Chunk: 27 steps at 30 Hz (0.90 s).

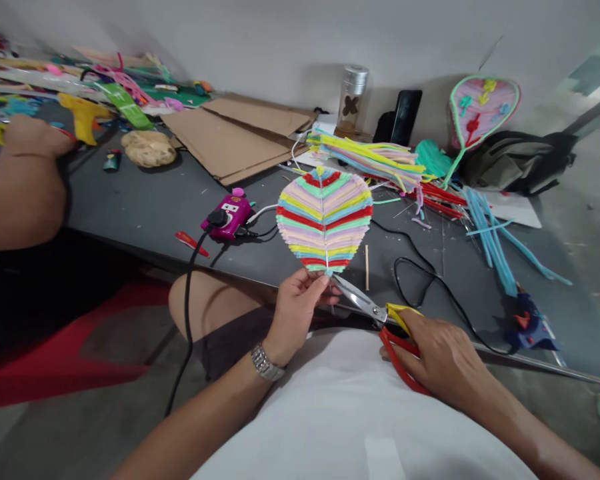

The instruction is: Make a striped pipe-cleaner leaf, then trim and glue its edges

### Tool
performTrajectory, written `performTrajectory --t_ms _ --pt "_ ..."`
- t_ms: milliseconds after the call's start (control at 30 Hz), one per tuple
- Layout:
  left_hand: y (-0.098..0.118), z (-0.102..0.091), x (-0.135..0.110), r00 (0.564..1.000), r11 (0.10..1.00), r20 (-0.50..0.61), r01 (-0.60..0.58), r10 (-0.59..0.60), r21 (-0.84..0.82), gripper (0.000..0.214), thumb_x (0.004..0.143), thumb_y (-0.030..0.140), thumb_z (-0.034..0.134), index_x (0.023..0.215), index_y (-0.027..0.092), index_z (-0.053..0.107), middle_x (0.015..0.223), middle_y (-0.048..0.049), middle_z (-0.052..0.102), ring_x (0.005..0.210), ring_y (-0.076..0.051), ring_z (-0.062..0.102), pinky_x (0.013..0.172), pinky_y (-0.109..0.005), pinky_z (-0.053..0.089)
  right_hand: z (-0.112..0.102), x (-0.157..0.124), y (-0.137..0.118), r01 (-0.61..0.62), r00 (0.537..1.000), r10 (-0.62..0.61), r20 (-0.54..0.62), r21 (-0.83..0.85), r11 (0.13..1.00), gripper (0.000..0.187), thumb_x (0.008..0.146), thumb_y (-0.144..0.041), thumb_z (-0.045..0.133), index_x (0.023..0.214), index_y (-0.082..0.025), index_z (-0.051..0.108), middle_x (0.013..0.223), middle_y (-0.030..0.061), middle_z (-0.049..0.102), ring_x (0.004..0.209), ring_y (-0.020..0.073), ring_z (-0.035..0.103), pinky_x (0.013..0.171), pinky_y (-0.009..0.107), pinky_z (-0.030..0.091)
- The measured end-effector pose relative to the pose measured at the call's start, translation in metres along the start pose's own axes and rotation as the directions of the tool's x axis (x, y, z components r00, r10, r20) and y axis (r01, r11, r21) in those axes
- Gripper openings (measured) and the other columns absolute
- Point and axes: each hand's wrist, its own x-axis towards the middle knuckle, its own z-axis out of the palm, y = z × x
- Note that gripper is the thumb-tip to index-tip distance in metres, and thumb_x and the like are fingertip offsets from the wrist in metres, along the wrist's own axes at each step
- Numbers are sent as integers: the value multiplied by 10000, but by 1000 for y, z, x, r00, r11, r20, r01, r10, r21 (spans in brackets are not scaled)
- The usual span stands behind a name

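My left hand (300, 300) pinches the bottom stem of a leaf-shaped fan (324, 220) made of striped pipe cleaners in red, yellow, blue, green and pink. The fan stands upright over the table edge, with a thin pale rib down its middle. In my right hand (440, 347) is a pair of scissors (363, 301) with one yellow and one red handle. Its blades point left, their tips at the stem beside my left fingers. Whether the blades touch the stem, I cannot tell.
Behind the fan lies a bundle of pipe cleaners (370, 157); blue ones (490, 233) and a glue gun (533, 327) are at right. A purple power socket (229, 217), cardboard (235, 147), a bottle (354, 100) and a finished fan (485, 107) share the table. Another person's hand (37, 137) is at left.
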Motion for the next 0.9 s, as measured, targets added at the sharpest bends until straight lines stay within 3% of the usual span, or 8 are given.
performTrajectory --t_ms 600,900 --pt "-2 -2 -1 1000 1000 8 -7 7 11 292 784 398 799 818 135 678 756 -18 698 725 -150 700 635 -245 605 -5 2 -1 34 998 -39 56 96 995 207 996 -429 558 986 -222 568 765 12 722 630 221 695 586 307 303" --pt "-3 -1 0 1000 1000 2 -6 6 15 292 783 401 785 823 134 673 764 -25 694 725 -147 690 614 -231 588 -4 1 -7 -57 988 27 155 191 980 274 1013 -482 504 970 -225 588 752 22 721 629 220 691 576 302 297"
